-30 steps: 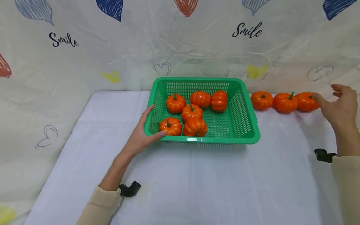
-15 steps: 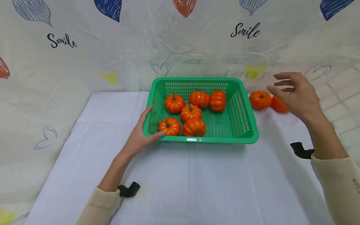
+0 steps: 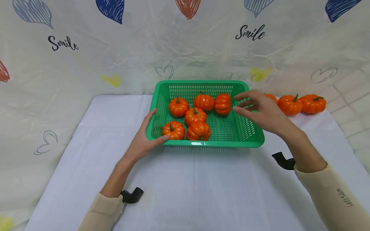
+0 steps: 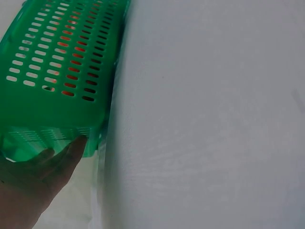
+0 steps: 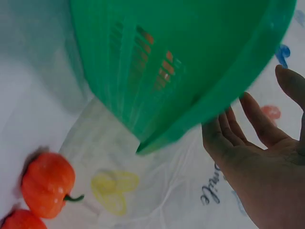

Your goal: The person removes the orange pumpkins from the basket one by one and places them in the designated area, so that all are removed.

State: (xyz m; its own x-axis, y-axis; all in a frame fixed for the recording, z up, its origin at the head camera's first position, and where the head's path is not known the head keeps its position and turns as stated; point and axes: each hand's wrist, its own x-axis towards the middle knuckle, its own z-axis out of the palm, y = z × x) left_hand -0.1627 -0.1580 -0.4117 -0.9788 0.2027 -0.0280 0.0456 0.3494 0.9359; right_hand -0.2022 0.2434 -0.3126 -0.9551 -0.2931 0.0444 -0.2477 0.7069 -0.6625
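Observation:
A green plastic basket (image 3: 206,144) with slotted walls stands on the white-covered table and holds several small orange pumpkins (image 3: 198,130). My left hand (image 3: 143,138) grips its near left corner, thumb over the front rim and fingers along the left end; the left wrist view shows those fingers (image 4: 71,155) against the outer wall. My right hand (image 3: 261,112) hovers over the right rim with thumb and fingers apart and nothing between them. Just past its fingertips lies the rightmost pumpkin (image 3: 223,104) in the basket.
Three more pumpkins sit in a row right of the basket: one partly hidden by my right hand, a middle pumpkin (image 3: 290,105) and an end pumpkin (image 3: 313,104). Behind the table hangs a printed sheet (image 3: 202,41). A tiled surface (image 3: 358,106) shows at the far right.
My right hand has swept left, from beside the end of the pumpkin row to over the basket's right rim, staying empty. My left hand keeps its hold, and the pumpkins have not moved.

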